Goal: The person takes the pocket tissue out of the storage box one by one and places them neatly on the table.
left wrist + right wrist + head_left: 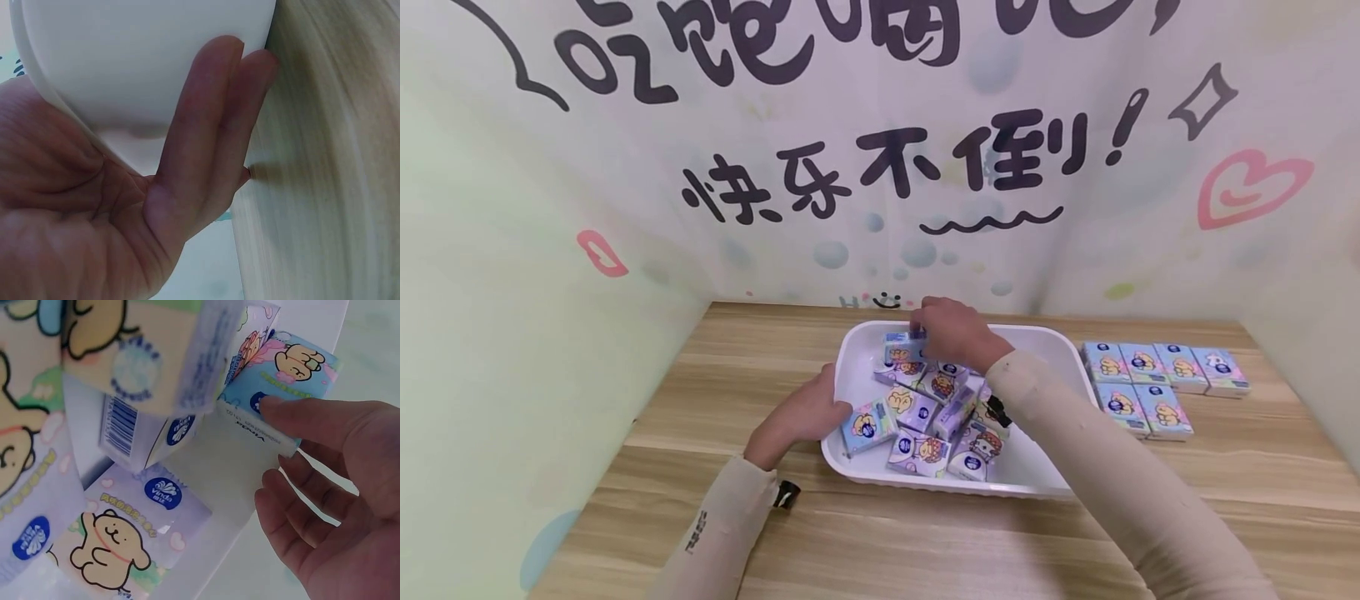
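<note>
My left hand (pixel 803 410) (pixel 156 187) holds the left side of the white tray (pixel 1048 350) (pixel 119 62), thumb at the rim and fingers against the outer wall. At the tray's back left, my right hand (pixel 958 332) (pixel 350 481) pinches a blue tissue pack (pixel 898 348) (pixel 294 375), with the thumb on its printed face. Purple packs (pixel 919 452) (pixel 125 531) lie in a loose pile around the tray's middle. Another blue pack (pixel 868 427) leans close to my left thumb.
Several blue packs (pixel 1142 365) stand in two adjoining rows on the wooden table (pixel 880 550), right of the tray. Behind the table hangs a printed cloth (pixel 775 267) with large dark characters.
</note>
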Available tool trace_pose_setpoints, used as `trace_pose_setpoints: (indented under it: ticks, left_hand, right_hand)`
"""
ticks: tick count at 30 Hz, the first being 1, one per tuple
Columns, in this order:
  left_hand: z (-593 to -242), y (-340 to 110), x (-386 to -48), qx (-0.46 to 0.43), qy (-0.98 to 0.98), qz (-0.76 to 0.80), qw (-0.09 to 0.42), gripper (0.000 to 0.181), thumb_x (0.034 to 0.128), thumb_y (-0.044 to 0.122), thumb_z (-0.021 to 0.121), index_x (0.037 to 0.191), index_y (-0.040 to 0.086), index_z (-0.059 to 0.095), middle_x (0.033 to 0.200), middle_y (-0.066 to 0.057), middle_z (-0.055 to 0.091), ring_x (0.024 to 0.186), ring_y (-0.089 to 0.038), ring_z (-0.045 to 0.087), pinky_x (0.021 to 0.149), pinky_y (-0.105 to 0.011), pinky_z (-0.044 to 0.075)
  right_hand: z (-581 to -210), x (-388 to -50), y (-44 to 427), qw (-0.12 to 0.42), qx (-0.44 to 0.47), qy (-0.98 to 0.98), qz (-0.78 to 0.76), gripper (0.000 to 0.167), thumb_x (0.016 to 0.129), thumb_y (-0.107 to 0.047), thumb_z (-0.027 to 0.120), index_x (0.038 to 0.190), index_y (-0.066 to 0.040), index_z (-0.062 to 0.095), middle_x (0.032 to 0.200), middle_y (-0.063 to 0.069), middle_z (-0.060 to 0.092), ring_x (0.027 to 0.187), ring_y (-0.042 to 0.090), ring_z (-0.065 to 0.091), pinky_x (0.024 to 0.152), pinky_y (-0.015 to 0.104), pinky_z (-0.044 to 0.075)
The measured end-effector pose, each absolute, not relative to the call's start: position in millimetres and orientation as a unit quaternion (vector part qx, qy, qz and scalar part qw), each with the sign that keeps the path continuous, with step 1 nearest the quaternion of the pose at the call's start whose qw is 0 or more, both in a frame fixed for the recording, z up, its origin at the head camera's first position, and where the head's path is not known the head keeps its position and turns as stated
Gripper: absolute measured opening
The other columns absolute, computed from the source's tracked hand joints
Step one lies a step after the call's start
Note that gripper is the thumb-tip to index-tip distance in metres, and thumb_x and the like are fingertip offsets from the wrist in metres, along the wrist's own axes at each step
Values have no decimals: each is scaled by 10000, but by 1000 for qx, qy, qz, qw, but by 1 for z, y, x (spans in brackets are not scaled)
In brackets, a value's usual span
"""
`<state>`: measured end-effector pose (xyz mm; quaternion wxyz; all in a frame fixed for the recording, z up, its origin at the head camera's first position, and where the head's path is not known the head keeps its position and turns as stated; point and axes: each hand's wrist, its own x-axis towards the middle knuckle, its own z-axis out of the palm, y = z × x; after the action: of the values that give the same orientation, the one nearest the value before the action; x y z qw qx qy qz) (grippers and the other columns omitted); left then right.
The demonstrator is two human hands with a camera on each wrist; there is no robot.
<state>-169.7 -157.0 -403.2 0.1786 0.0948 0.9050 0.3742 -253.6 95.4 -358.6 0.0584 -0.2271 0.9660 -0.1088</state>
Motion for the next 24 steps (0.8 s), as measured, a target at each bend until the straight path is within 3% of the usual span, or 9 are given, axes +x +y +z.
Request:
trace_pose_setpoints:
  ticks: [14,24]
  left_hand:
    - [-405,-156,-170,100,904,377,174,762,998,34,603,1654,-94,238,1268,-290,625,838,-243,766,650,-382,676]
    - [-406,-156,-171,101,905,376,173,772,999,34,594,1662,-94,219,1272,-297,627,825,-239,766,636,-368,673]
  right_hand:
    - [-347,-247,127,89,-208,961,-157,420,896,-276,886,1232,-60,755,1147,76,736,972,254,663,916,446,596]
    - [-339,-239,169,97,-200,938,-266,335,888,-216,797,1151,-35,697,1094,108,727,972,291,641,858,426,561]
